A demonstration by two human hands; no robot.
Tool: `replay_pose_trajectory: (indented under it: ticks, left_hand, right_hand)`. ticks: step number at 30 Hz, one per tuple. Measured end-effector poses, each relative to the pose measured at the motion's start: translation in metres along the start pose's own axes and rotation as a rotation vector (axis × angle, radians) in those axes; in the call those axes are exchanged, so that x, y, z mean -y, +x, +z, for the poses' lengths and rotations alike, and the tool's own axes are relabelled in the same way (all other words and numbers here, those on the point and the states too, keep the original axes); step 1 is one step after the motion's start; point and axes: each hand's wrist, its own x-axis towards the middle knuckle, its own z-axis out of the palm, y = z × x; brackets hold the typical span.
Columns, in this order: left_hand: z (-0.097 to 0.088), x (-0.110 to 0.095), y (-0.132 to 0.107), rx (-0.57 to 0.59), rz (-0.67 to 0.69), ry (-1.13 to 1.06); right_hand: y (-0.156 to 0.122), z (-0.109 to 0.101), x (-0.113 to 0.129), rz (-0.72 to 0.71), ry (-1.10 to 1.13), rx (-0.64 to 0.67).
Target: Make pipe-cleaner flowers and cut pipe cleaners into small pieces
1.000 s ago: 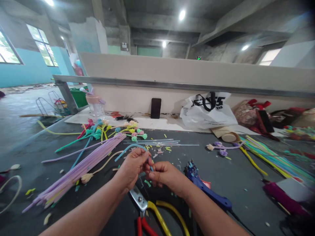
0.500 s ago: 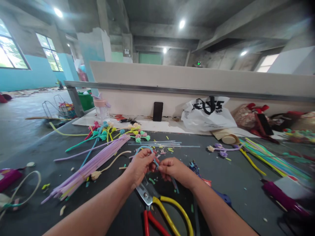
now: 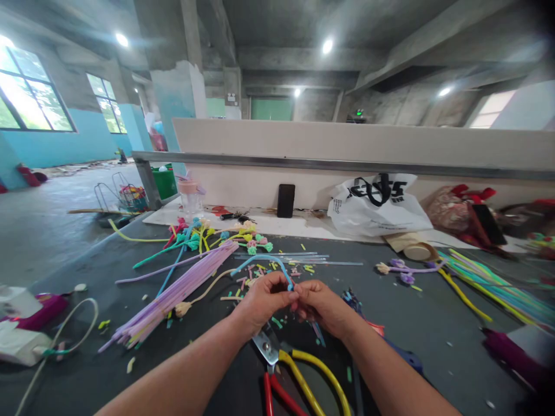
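Blue pipe cleaner (image 3: 264, 262): arches above the dark table (image 3: 433, 323), its near end pinched where both hands meet.
Left hand (image 3: 264, 300): fingertips clamped on it.
Right hand (image 3: 323, 303): likewise pinching.
Technique: probably tight, even twists close to the pinch.
Bag (image 3: 379, 208): white plastic, contents hidden.
Nearby: scissors (image 3: 299, 375), purple stems (image 3: 173, 294).

Dark worktable (image 3: 433, 323), lilac pipe-cleaner bundle (image 3: 173, 294), yellow-handled pliers (image 3: 299, 375), white plastic bag (image 3: 381, 205), scattered clippings (image 3: 277, 268)

We note the pipe cleaner (image 3: 264, 261) arching behind and left of the fingers (image 3: 289, 296). Scissors (image 3: 277, 364) lie on the counter (image 3: 433, 323) before them, a stem bundle (image 3: 177, 292) left, a bag (image 3: 379, 205) behind-right.
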Motion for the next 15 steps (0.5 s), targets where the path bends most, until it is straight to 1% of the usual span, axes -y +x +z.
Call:
replay_pose_trajectory:
  ticks: [6,10,15]
  left_hand:
    - [0.0002,0.0062,-0.0001,-0.026,-0.051,-0.086]
    - [0.0004,0.0089,0.0006,-0.037,-0.069,-0.132]
    - [0.0042,0.0066,0.0014,-0.017,-0.082,-0.207]
  right_hand:
    - [0.0010,0.0049,-0.0056,0.024,0.113,0.019]
    - [0.0022,0.0075,-0.0066,0.016,0.131,-0.006]
    - [0.0024,0.0084,-0.0066,0.006,0.140,-0.036]
